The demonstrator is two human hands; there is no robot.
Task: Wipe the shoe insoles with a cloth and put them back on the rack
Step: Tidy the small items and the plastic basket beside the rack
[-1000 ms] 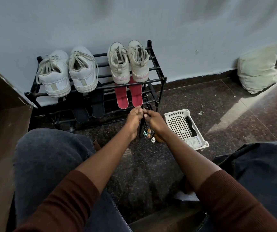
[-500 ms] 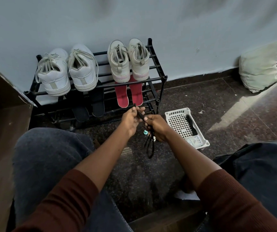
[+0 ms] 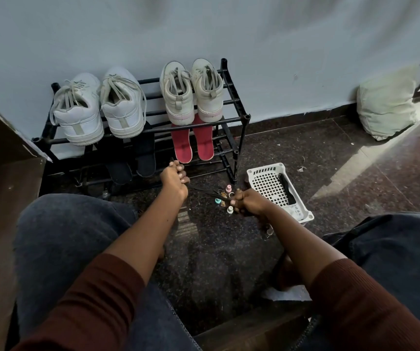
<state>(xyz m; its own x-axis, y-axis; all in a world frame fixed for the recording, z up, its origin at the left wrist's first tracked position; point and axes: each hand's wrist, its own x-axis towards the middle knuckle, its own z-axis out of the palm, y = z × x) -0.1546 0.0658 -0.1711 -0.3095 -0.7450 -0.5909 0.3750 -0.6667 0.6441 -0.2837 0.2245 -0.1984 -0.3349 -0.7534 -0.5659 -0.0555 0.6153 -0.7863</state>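
A black shoe rack stands against the wall. On its lower shelf lie two red insoles and two black insoles. My left hand grips one end of a thin black cord just in front of the red insoles. The cord's other end is gripped by my right hand, lower and to the right, above the floor. The cord runs stretched between the two hands. Neither hand touches an insole.
Two pairs of white sneakers sit on the rack's top shelf. Small bottles stand on the floor near my right hand. A white basket lies to the right, a pale cushion by the wall, and something white under my right arm.
My hands were together in front of the rack. They have moved apart, the left up-left and the right down-right, drawing the black cord out between them.
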